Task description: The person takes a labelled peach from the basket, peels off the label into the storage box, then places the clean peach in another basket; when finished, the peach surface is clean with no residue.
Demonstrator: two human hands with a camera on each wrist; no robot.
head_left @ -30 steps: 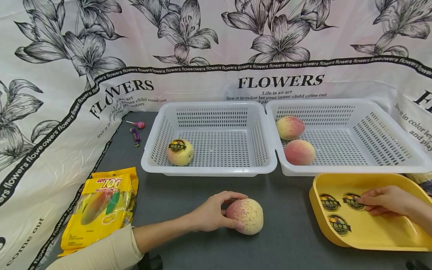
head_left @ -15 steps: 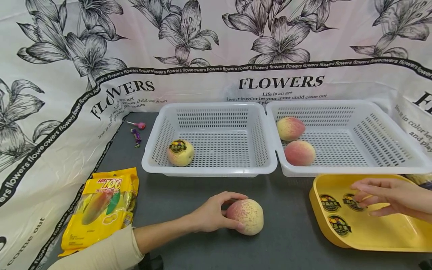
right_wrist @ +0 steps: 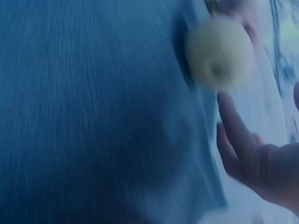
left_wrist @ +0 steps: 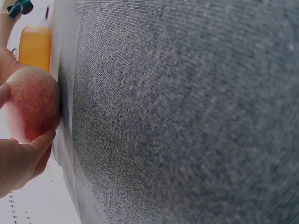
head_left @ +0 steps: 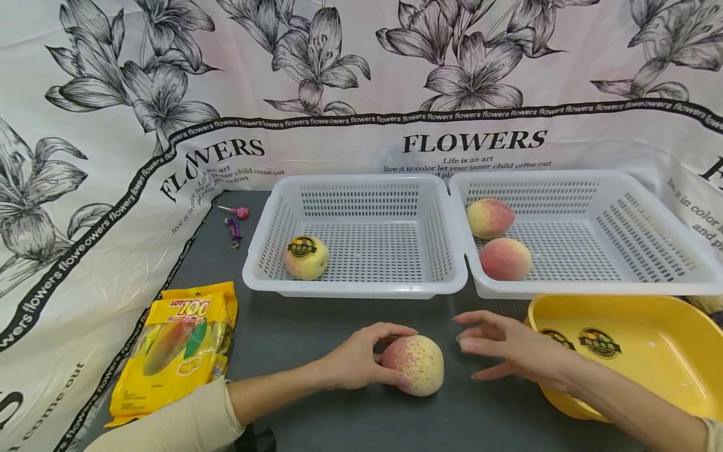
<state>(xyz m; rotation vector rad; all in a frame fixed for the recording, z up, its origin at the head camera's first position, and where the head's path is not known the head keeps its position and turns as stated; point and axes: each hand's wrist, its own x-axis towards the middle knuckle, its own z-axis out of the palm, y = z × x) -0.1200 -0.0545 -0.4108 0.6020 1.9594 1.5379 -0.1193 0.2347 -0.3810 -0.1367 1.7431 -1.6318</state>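
My left hand (head_left: 361, 359) grips a pink-and-yellow peach (head_left: 417, 365) on the dark tabletop, with thumb and fingers round its left side. In the left wrist view the fingers lie against the reddish side of this peach (left_wrist: 32, 105). My right hand (head_left: 508, 345) hovers just right of the peach, apart from it, fingers spread and nothing visible between them. The right wrist view is blurred and shows the right hand (right_wrist: 261, 163) close to the peach (right_wrist: 218, 53). Round dark stickers (head_left: 600, 343) lie in the yellow tray (head_left: 672, 395), one mostly hidden by the right forearm.
A white basket (head_left: 353, 287) at the back holds a peach with a sticker (head_left: 307, 263). The right basket (head_left: 599, 287) holds two peaches (head_left: 505, 258). At left lie a yellow candy bag (head_left: 175, 351), a lollipop (head_left: 241, 213) and a purple-wrapped candy (head_left: 234, 233).
My right hand has left the stickers in the yellow tray and moved left to beside the peach, its fingers spreading. The left hand keeps its grip on the peach. The head view has shifted slightly.
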